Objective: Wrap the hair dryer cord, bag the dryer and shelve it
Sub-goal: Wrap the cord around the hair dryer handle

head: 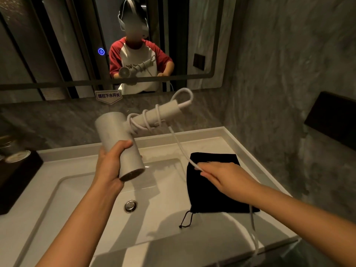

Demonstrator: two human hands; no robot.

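Observation:
My left hand [110, 164] grips the barrel of a white hair dryer [117, 132] above the sink, its handle pointing up and to the right. The white cord [179, 147] loops several times around that handle, then runs down to my right hand [225, 176], which pinches it. The rest of the cord trails under my right forearm and off the counter's front edge. A black drawstring bag [212, 197] lies flat on the counter right of the basin, partly under my right hand.
The white sink basin [159, 189] with a metal drain [131, 206] lies below the dryer. A mirror [57, 45] spans the back wall. A dark box [17, 176] with round lids stands at the left. A black fixture [335, 120] is mounted on the right wall.

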